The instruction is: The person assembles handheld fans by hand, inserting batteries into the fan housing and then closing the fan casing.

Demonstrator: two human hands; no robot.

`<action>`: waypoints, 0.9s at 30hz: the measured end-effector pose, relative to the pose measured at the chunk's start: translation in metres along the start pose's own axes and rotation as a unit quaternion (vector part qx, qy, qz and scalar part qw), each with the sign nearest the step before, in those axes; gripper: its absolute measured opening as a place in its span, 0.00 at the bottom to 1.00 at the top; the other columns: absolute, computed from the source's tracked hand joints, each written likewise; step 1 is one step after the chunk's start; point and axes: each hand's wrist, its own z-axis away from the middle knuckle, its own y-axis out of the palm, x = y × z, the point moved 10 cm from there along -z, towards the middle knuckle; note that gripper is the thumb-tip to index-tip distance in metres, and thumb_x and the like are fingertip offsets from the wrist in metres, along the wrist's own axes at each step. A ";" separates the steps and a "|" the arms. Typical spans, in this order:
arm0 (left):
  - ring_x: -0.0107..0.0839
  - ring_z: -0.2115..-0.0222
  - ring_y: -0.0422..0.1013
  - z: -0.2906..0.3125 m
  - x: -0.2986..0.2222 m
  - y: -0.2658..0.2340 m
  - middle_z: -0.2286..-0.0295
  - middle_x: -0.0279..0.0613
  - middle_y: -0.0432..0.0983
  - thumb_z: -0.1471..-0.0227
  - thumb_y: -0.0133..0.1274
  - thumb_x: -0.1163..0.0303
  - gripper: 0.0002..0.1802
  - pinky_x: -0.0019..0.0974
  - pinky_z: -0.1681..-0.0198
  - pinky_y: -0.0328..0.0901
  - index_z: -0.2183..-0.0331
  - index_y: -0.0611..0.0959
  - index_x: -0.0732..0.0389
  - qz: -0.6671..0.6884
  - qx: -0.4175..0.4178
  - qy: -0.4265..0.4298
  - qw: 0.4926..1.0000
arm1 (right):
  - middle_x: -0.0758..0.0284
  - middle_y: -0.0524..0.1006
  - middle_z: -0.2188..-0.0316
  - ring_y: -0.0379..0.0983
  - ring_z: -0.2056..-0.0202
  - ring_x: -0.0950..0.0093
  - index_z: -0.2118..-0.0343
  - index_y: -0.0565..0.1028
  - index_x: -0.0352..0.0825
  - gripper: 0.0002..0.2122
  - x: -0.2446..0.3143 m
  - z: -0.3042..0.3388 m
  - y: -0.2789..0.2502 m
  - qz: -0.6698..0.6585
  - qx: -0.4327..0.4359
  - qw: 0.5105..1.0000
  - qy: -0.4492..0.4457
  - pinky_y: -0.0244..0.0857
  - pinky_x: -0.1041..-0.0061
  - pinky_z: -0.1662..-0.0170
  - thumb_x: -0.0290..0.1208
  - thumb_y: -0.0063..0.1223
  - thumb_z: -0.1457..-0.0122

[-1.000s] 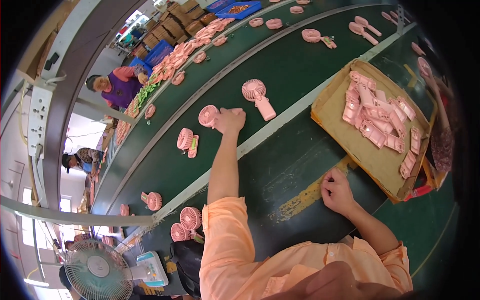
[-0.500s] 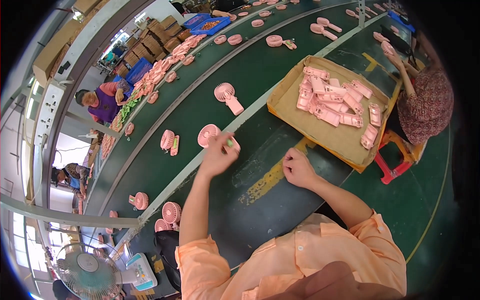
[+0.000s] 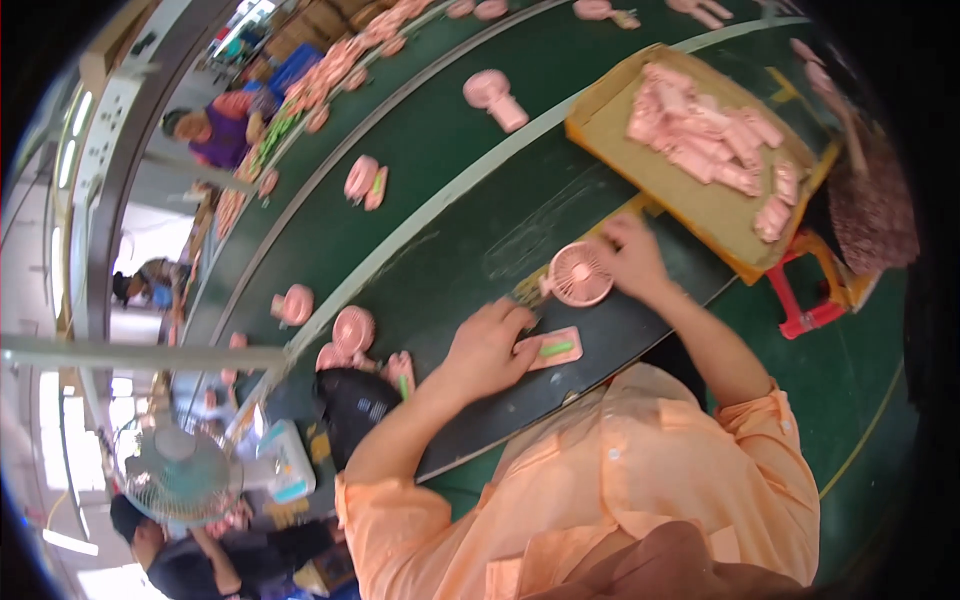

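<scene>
On the dark table in front of me lies a pink handle part (image 3: 558, 347) with a green piece in it. My left hand (image 3: 490, 350) is closed on its left end, thumb against the edge. Just beyond it is a round pink fan head (image 3: 580, 274) with a slatted grille and a short stub on its left. My right hand (image 3: 635, 257) is at the right rim of this fan head, fingers bent and blurred. Whether it grips the rim is unclear.
A shallow tray (image 3: 607, 150) of pink handle shells stands at the far right, beside a person and a red stool (image 3: 803, 290). Pink fans (image 3: 490, 92) lie along the green belt (image 3: 420, 160). A black bag (image 3: 350, 410) and more fan parts (image 3: 353, 330) are at left.
My left hand has brought a fan from the belt's edge onto the table nearer me. My right hand has moved to the fan head. The whole view has shifted.
</scene>
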 end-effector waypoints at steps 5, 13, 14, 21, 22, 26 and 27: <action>0.50 0.69 0.72 0.030 -0.011 0.048 0.65 0.50 0.66 0.50 0.55 0.59 0.26 0.48 0.69 0.69 0.49 0.71 0.48 -0.041 0.085 -0.102 0.990 | 0.66 0.79 0.75 0.76 0.67 0.62 0.75 0.80 0.46 0.10 0.072 0.027 0.037 0.000 0.166 0.984 -0.071 0.68 0.63 0.61 0.45 0.57 0.54; 0.54 0.56 0.62 0.022 -0.023 0.051 0.63 0.57 0.64 0.51 0.55 0.68 0.12 0.50 0.52 0.61 0.64 0.77 0.62 -0.008 0.016 -0.067 0.998 | 0.49 0.74 0.63 0.73 0.59 0.58 0.56 0.63 0.24 0.36 0.030 0.034 0.002 -0.147 0.104 0.977 0.117 0.67 0.66 0.57 0.40 0.70 0.64; 0.54 0.56 0.62 0.018 -0.022 0.057 0.63 0.57 0.64 0.51 0.55 0.68 0.12 0.50 0.52 0.61 0.64 0.77 0.62 -0.006 0.016 -0.062 0.998 | 0.49 0.74 0.63 0.73 0.59 0.58 0.56 0.63 0.24 0.36 0.026 0.033 -0.003 -0.143 0.100 0.978 0.118 0.67 0.66 0.57 0.40 0.70 0.64; 0.55 0.50 0.57 0.000 -0.023 0.042 0.54 0.62 0.58 0.55 0.51 0.83 0.28 0.48 0.46 0.55 0.50 0.65 0.66 0.076 -0.190 0.008 0.979 | 0.65 0.73 0.59 0.68 0.59 0.79 0.51 0.61 0.24 0.34 0.008 0.038 -0.012 -0.392 0.060 0.902 0.168 0.65 0.78 0.54 0.28 0.70 0.59; 0.56 0.50 0.57 0.001 -0.017 0.040 0.55 0.63 0.61 0.56 0.52 0.84 0.31 0.49 0.46 0.54 0.48 0.63 0.65 0.132 -0.217 0.012 0.967 | 0.67 0.72 0.56 0.67 0.57 0.80 0.48 0.60 0.23 0.36 0.014 0.037 -0.012 -0.398 0.078 0.899 0.165 0.64 0.79 0.52 0.28 0.70 0.58; 0.50 0.55 0.65 -0.017 -0.005 0.045 0.58 0.56 0.66 0.54 0.52 0.83 0.32 0.46 0.49 0.58 0.47 0.61 0.65 0.234 -0.212 -0.054 0.947 | 0.66 0.72 0.56 0.67 0.56 0.80 0.46 0.58 0.23 0.37 0.014 0.037 -0.012 -0.493 0.095 0.851 0.156 0.64 0.79 0.51 0.27 0.69 0.56; 0.44 0.61 0.69 -0.023 0.015 0.065 0.62 0.51 0.69 0.53 0.52 0.82 0.29 0.41 0.54 0.62 0.49 0.63 0.65 0.309 -0.131 -0.110 0.936 | 0.67 0.72 0.56 0.68 0.55 0.81 0.45 0.58 0.25 0.36 0.019 0.036 -0.010 -0.520 0.104 0.834 0.155 0.65 0.79 0.52 0.25 0.68 0.55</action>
